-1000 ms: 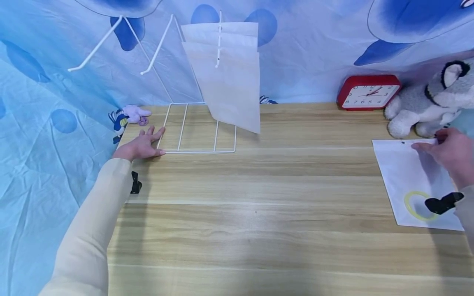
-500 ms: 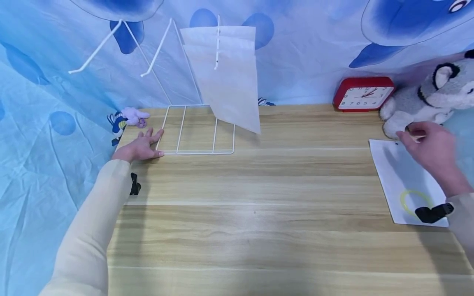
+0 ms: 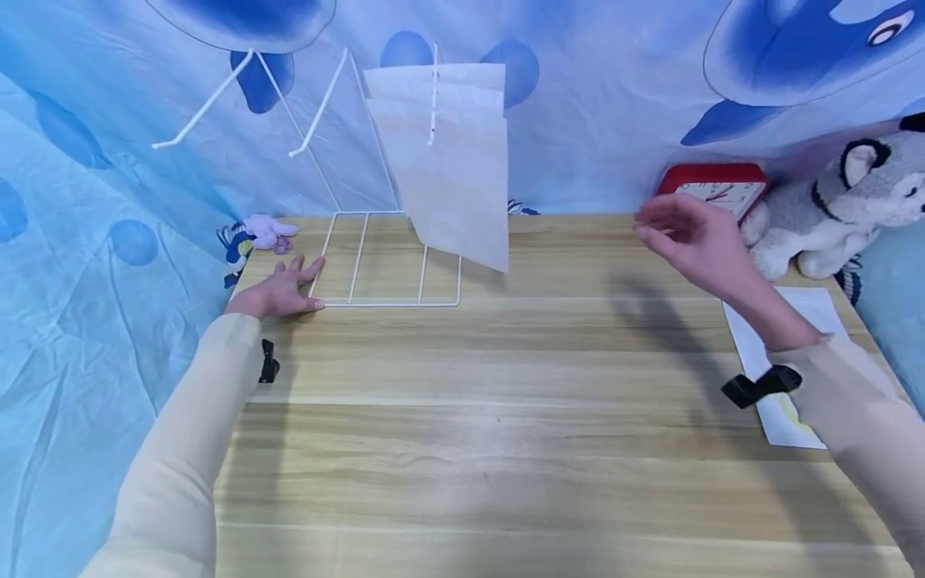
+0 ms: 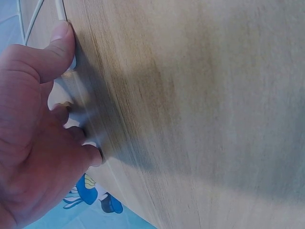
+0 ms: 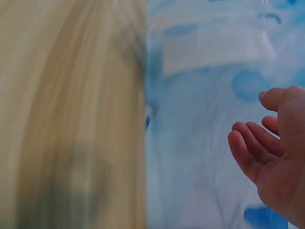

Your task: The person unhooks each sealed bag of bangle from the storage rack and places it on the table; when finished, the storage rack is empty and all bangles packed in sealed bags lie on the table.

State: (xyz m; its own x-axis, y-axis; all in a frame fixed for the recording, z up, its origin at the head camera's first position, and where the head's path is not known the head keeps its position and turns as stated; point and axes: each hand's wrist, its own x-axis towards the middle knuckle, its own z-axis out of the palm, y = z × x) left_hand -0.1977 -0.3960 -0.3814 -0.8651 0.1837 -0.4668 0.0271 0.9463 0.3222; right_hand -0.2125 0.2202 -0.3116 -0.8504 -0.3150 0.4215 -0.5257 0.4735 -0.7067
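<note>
Head view, with clock positions read from its centre. I find the rack point(image 3: 383, 304) at 10 o'clock, its wire base flat on the table point(image 3: 499, 425) and its arms rising at the back. The rack's right-most arm, near 12 o'clock, carries several overlapping sheets point(image 3: 462, 193); their lower edge hangs over the right part of the base.

My left hand point(image 3: 280, 291), at 9 o'clock, is spread wide at the left end of the base. The left wrist view confirms the thumb on the wire; contact of every other finger I cannot verify.

My right hand point(image 3: 699, 241), between 2 and 3 o'clock, is raised above the table. Its fingers are loosely curved, a moderate gap lies between thumb and fingers, and I see nothing held. It partly covers the red clock point(image 3: 726, 191) at 2 o'clock.

The plush dog point(image 3: 831, 193) sits just beside that clock, between 2 and 3 o'clock. A white pouch point(image 3: 817, 305) lies flat past 3 o'clock, partly under the right forearm in view; part of a yellow ring point(image 3: 789, 409) shows on it. A purple toy point(image 3: 263, 231) sits between 9 and 10 o'clock, near my left hand.
</note>
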